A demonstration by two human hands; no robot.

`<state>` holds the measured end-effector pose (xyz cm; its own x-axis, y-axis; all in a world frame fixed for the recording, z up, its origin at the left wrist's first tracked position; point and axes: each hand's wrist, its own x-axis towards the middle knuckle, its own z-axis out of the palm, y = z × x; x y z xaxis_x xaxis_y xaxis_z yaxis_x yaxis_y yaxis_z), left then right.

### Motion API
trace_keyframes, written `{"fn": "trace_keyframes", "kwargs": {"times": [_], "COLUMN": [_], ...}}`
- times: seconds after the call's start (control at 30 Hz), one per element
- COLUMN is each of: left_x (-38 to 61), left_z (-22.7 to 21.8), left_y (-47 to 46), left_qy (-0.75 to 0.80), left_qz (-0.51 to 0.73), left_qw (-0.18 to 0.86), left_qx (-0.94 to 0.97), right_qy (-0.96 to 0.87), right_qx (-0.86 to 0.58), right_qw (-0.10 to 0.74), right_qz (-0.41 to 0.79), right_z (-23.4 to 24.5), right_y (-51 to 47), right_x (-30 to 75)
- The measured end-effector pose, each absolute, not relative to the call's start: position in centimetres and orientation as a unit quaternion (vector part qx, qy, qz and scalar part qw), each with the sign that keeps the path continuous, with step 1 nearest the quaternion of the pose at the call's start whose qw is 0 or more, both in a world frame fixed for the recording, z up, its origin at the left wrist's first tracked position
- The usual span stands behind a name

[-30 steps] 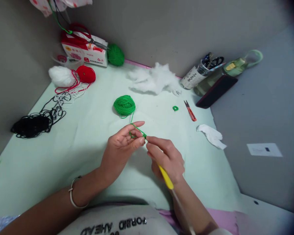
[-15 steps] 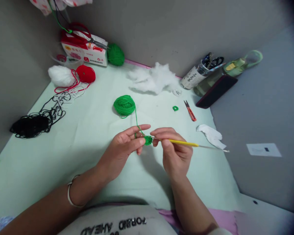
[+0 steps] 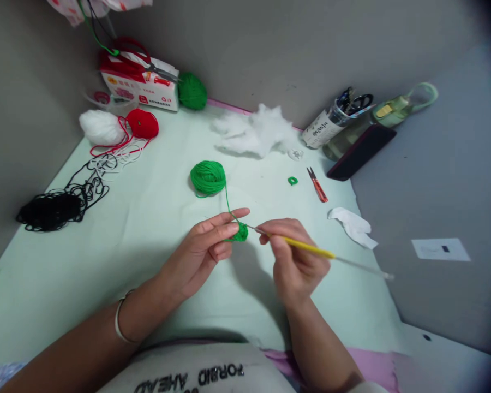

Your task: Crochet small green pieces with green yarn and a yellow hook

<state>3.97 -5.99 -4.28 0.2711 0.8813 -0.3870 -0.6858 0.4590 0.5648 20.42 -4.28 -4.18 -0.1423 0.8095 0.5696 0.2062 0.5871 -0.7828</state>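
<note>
Between the thumb and fingers of my left hand [image 3: 200, 245] is pinched a small green crochet piece [image 3: 241, 232], its forefinger stretched out above. A green strand runs from that finger back to a green yarn ball [image 3: 208, 178] on the table. My right hand [image 3: 297, 256] is closed around the yellow grip of a crochet hook [image 3: 311, 248]. The hook's thin metal tip points left and reaches the upper edge of the green piece; whether it sits inside a stitch I cannot make out. Its other metal end sticks out to the right, slightly blurred.
Thread snips [image 3: 317, 184] and a small green ring [image 3: 292, 180] lie to the right, near a crumpled tissue [image 3: 353, 227]. White stuffing [image 3: 257, 131] sits at the back. Black yarn [image 3: 51, 209] spreads at left. A pen cup [image 3: 327, 124] and dark phone [image 3: 361, 153] stand back right.
The right hand has shifted slightly right, tilting the hook so its rear end sits lower. My left thumb has moved up, and the green piece has turned and moved a little left.
</note>
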Motion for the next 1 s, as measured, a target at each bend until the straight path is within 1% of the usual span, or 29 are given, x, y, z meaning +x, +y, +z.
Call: {"fn": "trace_keyframes", "kwargs": {"times": [0.03,0.1,0.13,0.2,0.3,0.37,0.47,0.5,0.53,0.6,0.67,0.77,0.83,0.9,1.0], "left_x": [3.9,4.0,4.0,4.2,4.5,4.6,4.5,4.5,4.4,4.1,3.9,4.0,4.2,4.4,4.6], "left_z": [-4.3,-4.3,-4.3,-4.3,-4.4,-4.4,-4.4,-4.5,-4.5,-4.4,-4.3,-4.3,-4.3,-4.5,-4.6], "left_y": [-6.0,-5.9,-5.9,-6.0,-6.2,-6.3,-6.3,-6.3,-6.2,-6.0,-5.8,-5.8,-6.1,-6.3,-6.4], "left_qy": [0.343,0.354,0.360,0.372,0.395,0.402,0.381,0.369,0.356,0.342,0.348,0.377,0.391,0.395,0.390], "left_qz": [0.508,0.522,0.526,0.527,0.531,0.536,0.518,0.507,0.496,0.488,0.502,0.527,0.533,0.535,0.533], "left_qw": [0.777,0.756,0.746,0.727,0.705,0.703,0.742,0.760,0.776,0.792,0.780,0.740,0.716,0.704,0.710], "left_qx": [0.147,0.173,0.194,0.235,0.254,0.237,0.190,0.173,0.157,0.135,0.131,0.180,0.224,0.248,0.244], "right_qy": [-0.666,-0.618,-0.613,-0.624,-0.650,-0.693,-0.777,-0.787,-0.785,-0.741,-0.663,-0.577,-0.585,-0.608,-0.592], "right_qx": [-0.364,-0.364,-0.363,-0.367,-0.377,-0.381,-0.381,-0.375,-0.372,-0.374,-0.379,-0.362,-0.353,-0.358,-0.375], "right_qw": [0.565,0.572,0.565,0.551,0.544,0.521,0.470,0.467,0.474,0.516,0.558,0.570,0.551,0.542,0.544], "right_qz": [0.323,0.397,0.416,0.414,0.374,0.321,0.175,0.147,0.145,0.212,0.326,0.460,0.479,0.457,0.461], "right_z": [-4.1,-3.9,-3.9,-3.9,-4.1,-4.4,-4.8,-4.8,-4.8,-4.5,-4.2,-4.0,-4.1,-4.3,-4.4], "right_y": [-4.0,-3.6,-3.5,-3.6,-4.1,-4.5,-5.1,-5.1,-5.1,-4.7,-4.2,-3.8,-3.8,-3.9,-4.0], "right_x": [20.4,20.1,20.0,19.7,19.5,19.6,19.8,19.9,20.0,20.1,20.2,20.1,19.8,19.6,19.4]}}
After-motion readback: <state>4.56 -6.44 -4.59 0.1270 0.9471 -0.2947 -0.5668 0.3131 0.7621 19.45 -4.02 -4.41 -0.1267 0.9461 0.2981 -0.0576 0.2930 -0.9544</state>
